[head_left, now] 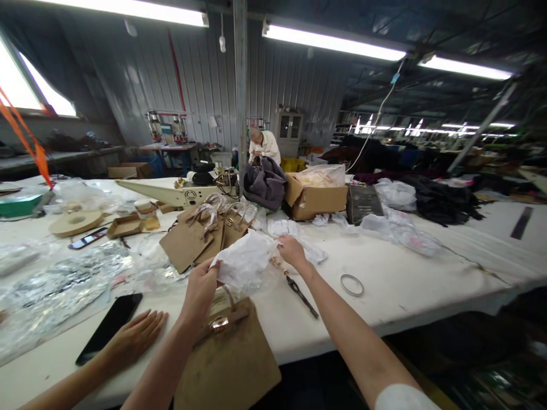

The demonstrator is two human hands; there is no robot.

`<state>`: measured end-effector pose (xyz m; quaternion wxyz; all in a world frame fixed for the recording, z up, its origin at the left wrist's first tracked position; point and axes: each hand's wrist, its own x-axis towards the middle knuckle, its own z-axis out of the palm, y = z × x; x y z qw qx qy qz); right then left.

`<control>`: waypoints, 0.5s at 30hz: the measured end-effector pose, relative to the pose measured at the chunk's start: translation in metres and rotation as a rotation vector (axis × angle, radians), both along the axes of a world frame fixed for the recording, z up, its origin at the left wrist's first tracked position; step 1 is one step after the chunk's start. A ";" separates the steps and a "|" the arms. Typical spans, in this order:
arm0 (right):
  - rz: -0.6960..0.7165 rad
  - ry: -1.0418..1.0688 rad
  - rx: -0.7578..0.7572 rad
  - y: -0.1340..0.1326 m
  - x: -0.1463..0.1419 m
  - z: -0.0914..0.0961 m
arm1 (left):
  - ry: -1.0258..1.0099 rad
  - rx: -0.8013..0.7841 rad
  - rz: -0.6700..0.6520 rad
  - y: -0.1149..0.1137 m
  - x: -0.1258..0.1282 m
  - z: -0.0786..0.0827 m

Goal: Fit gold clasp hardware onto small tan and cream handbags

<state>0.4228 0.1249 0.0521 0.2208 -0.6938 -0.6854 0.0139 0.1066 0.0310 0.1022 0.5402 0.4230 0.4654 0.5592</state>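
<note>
A crumpled, thin white sheet of paper (245,259) is stretched between my two hands above the table. My left hand (202,289) pinches its left edge, and my right hand (292,251) has its fingers closed at the right edge. Below my left hand, a brown handbag (233,359) with a shiny clasp and upright handle leans over the table's front edge; my left forearm hides part of it. Just behind the sheet lie several more brown bags (192,242) with wrapped handles. A dark pliers-like tool (301,297) lies below my right hand.
Another person's hand (139,336) rests at left beside a black phone (110,327). A metal ring (351,285) lies right of my right forearm. Clear plastic film (64,279) covers the left side. A cardboard box (318,200) stands behind. A person (265,147) bends over farther back.
</note>
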 end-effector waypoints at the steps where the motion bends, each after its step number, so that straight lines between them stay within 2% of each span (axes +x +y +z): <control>1: -0.002 0.006 0.024 0.000 -0.001 0.003 | -0.014 -0.007 0.001 -0.002 -0.001 -0.001; 6: -0.049 0.061 0.124 0.000 -0.007 0.020 | -0.070 -0.022 0.013 -0.018 -0.004 -0.011; 11: -0.038 0.155 0.225 -0.006 -0.009 0.045 | -0.196 -0.079 0.024 -0.033 -0.006 -0.026; 13: -0.032 0.193 0.261 -0.020 -0.018 0.052 | -0.258 -0.099 0.048 -0.039 -0.005 -0.029; 15: 0.001 0.286 0.360 -0.047 -0.038 0.053 | -0.333 -0.124 0.072 -0.046 -0.003 -0.029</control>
